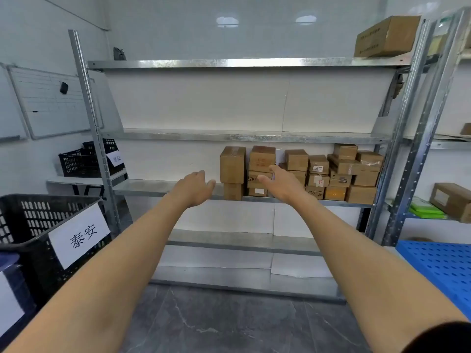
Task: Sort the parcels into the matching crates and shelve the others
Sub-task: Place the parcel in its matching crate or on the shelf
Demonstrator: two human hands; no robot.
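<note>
Both bare forearms (127, 263) stretch forward; the left hand (195, 186) and right hand (281, 186) hold nothing, fingers relaxed and spread. Between them stands a tall parcel (232, 163) (atop a smaller box (232, 191)), leftmost of the stacked parcels (341, 174) on the metal shelf (153, 187). A labelled black crate (30, 225) sits lower left.

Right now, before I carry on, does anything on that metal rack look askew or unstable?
Yes. At the left end of the brown cardboard parcels on the grey metal shelf, a tall cardboard carton sits on a smaller cardboard carton, so that stack looks top-heavy. Nothing appears spilled or torn.
</note>
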